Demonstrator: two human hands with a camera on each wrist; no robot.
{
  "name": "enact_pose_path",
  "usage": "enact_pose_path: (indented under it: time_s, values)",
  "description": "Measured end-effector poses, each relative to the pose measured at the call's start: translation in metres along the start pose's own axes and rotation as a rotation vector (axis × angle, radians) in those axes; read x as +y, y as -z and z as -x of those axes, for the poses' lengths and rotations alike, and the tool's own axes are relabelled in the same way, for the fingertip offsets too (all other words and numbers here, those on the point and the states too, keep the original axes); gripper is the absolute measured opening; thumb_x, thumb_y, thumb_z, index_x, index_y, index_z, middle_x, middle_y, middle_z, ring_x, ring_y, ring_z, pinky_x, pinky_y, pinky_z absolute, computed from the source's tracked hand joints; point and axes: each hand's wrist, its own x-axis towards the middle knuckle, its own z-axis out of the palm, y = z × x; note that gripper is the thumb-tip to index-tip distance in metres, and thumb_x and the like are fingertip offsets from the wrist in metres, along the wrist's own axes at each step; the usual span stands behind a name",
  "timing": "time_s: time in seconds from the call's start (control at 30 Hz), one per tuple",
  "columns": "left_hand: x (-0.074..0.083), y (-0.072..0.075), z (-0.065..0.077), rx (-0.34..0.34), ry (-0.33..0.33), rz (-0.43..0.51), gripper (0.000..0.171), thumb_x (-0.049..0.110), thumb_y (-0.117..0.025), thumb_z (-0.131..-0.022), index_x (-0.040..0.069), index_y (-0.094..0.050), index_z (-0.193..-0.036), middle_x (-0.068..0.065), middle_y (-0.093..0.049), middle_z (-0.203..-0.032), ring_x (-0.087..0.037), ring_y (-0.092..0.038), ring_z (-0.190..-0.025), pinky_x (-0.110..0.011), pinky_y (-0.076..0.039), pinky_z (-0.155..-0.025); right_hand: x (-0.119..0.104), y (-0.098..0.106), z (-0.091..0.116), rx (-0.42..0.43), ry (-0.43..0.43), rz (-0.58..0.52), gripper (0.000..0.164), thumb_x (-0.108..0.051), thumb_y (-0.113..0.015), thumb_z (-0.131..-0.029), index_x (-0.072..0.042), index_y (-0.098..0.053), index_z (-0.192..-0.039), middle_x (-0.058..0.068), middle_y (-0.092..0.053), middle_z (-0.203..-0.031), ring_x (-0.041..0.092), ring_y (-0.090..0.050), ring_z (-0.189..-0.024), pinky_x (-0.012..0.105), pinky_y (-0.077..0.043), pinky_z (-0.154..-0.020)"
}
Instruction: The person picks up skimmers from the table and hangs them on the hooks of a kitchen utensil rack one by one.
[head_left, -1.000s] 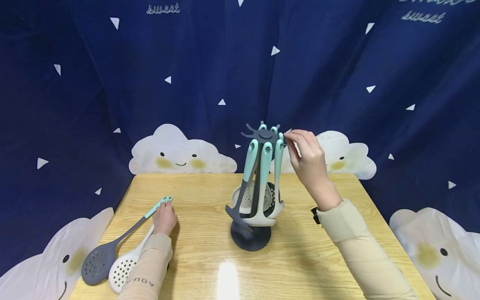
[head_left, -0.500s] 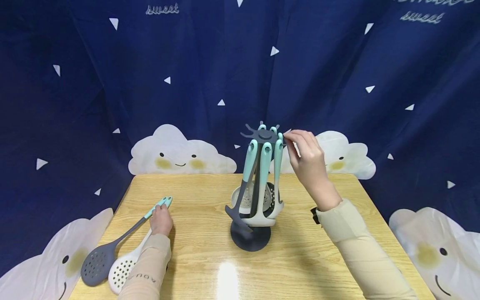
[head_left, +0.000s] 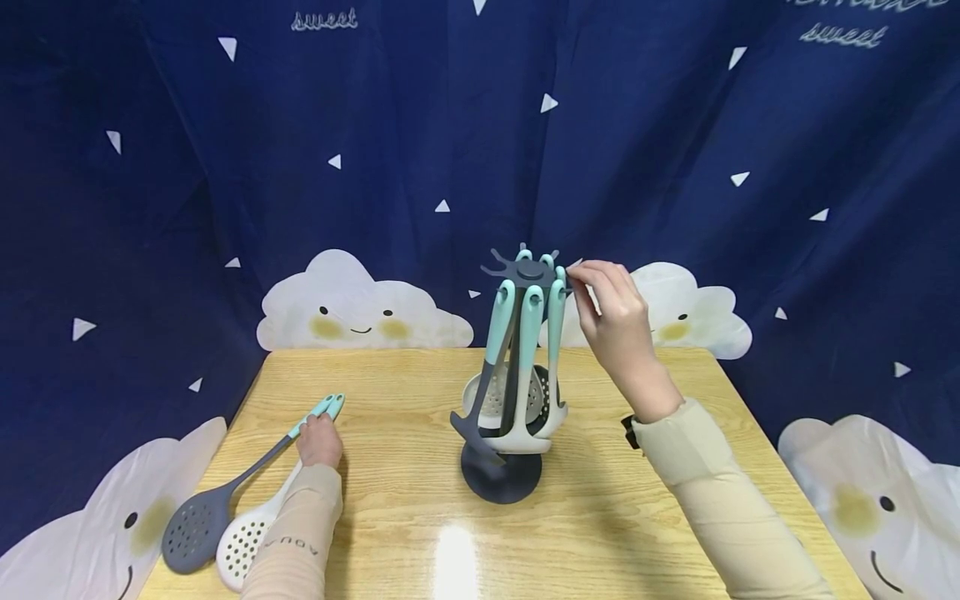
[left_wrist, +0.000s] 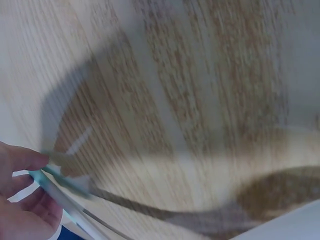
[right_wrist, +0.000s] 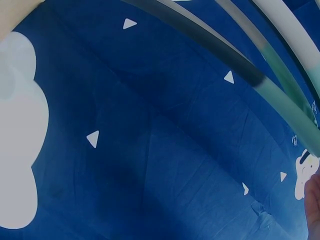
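Observation:
In the head view, a utensil rack (head_left: 501, 479) stands upright mid-table, with several teal-handled utensils (head_left: 531, 329) hanging from its hooked top. My right hand (head_left: 618, 312) pinches one of the top's hooks on the right side. In the right wrist view only a sliver of that hand (right_wrist: 313, 200) shows, below the handles. On the left of the table lie a white skimmer (head_left: 243, 542) and a grey skimmer (head_left: 197, 529). My left hand (head_left: 320, 442) grips the white skimmer's handle just below its teal end. The left wrist view shows fingers (left_wrist: 25, 159) around a teal handle (left_wrist: 50, 185).
The wooden table (head_left: 397, 517) spreads between the skimmers and the rack. A white slotted utensil (head_left: 491, 396) hangs at the rack's far side. Behind the table hangs a dark blue curtain (head_left: 420, 125) with clouds and triangles.
My left hand has slid slightly down and left along the white skimmer's handle, uncovering more of its teal end. The right hand and the rack have stayed in place.

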Motion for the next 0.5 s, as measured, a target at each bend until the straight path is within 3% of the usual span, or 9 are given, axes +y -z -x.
enact_pose_path:
  time_s: [0.17,0.5]
  values:
    - [-0.0022,0.0022,0.0015,0.028,0.003,0.013,0.022,-0.007,-0.044,-0.084,-0.014,-0.053,-0.103,-0.033,-0.050,-0.097,-0.049,-0.051,-0.090,-0.055,-0.047,-0.068,-0.0005,-0.0002,-0.0003,-0.001,0.000,-0.003,0.010,0.008,-0.058,-0.081,0.008,-0.062,-0.090,0.018,-0.061,-0.088,0.031,-0.056,-0.081,0.037,-0.048,-0.075]
    - [-0.0020,0.0088,0.0037,-0.031,0.018,0.015,0.021,-0.006,-0.042,-0.087,-0.012,-0.053,-0.105,-0.034,-0.050,-0.098,-0.050,-0.051,-0.091,-0.055,-0.047,-0.068,-0.0013,-0.0005,-0.0006,0.005,0.000,-0.008,0.009,0.008,-0.058,-0.081,0.007,-0.062,-0.089,0.018,-0.061,-0.087,0.032,-0.056,-0.080,0.036,-0.047,-0.075]
